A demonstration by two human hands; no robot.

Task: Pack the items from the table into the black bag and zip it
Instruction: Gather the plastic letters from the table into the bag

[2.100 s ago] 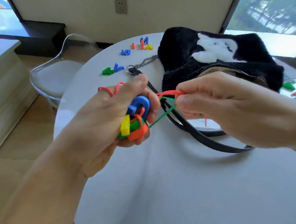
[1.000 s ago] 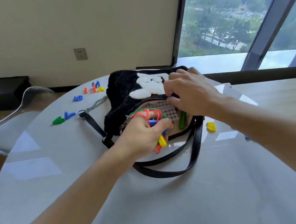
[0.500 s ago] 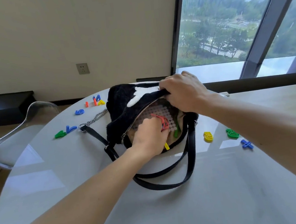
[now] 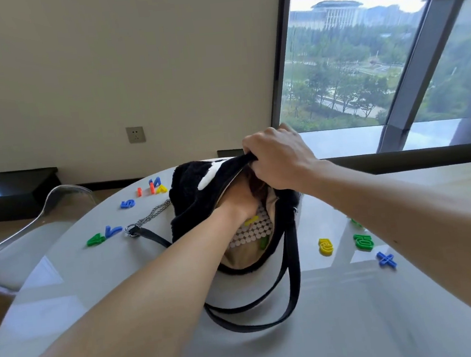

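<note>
The fuzzy black bag [image 4: 190, 200] lies open on the round white table [image 4: 343, 326], its tan lining and a white dotted board [image 4: 248, 233] showing inside. My right hand [image 4: 278, 159] grips the bag's upper rim and holds the mouth up. My left hand [image 4: 237, 199] is deep inside the bag; its fingers are hidden, so what it holds cannot be seen. A yellow piece [image 4: 251, 220] and a green piece [image 4: 263, 243] lie inside. Loose plastic numbers sit on the table: green 4 [image 4: 95, 239], blue 7 [image 4: 112, 230], blue 5 [image 4: 127, 203], yellow piece [image 4: 325, 246], green piece [image 4: 363, 242], blue x [image 4: 386, 260].
The bag's black straps [image 4: 292, 288] loop toward me over the table; a chain [image 4: 153, 213] trails left. More small numbers [image 4: 153, 187] lie at the table's far side. A clear chair [image 4: 32, 226] stands left. A window is behind on the right.
My left hand has gone deeper into the bag with the bundle of coloured pieces, now out of sight. My right hand has lifted the bag's rim higher.
</note>
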